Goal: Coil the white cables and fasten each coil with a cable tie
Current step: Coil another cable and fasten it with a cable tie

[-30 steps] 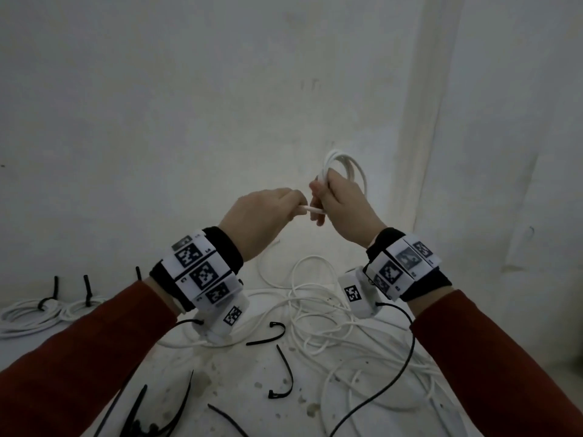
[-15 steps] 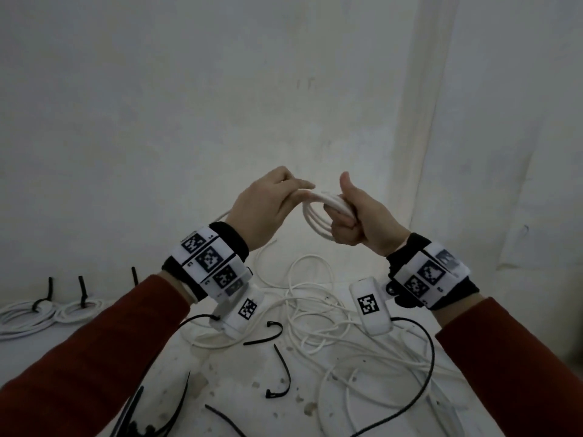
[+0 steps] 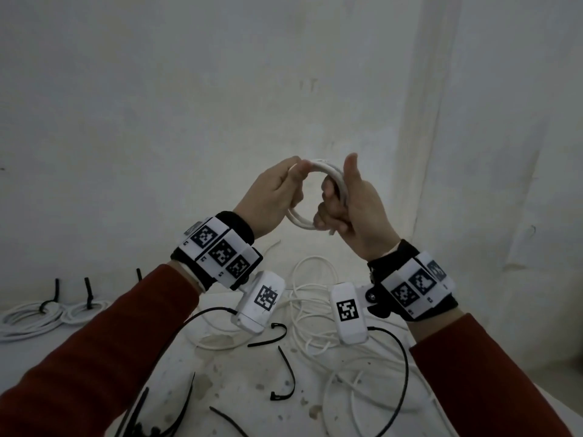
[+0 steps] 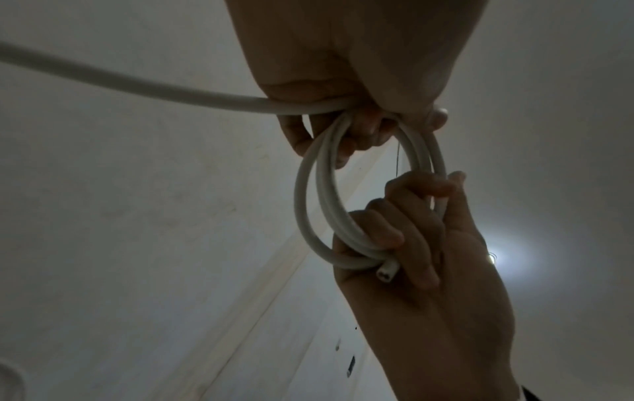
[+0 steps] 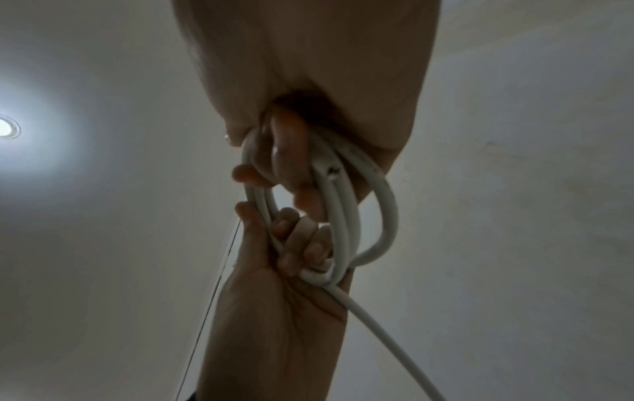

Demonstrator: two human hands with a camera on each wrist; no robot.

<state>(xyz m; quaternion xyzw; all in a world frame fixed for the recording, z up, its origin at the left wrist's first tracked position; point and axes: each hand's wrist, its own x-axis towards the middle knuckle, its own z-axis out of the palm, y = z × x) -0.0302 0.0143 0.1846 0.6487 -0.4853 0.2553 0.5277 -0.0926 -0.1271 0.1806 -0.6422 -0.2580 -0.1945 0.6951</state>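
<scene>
dark red sleeves (image 3: 94,357), black wristbands (image 3: 235,230) bearing white square-coded tags (image 3: 220,250).

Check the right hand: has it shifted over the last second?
Yes. The right hand has rolled thumb-up and sits further right, nearer the wall corner, gripping the white cable coil.

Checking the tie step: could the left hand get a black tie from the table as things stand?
Probably not at once. The left hand grips the coil together with the right hand, above the table. The nearest tie lies uncovered below, so the way is free once it lets go.
</scene>
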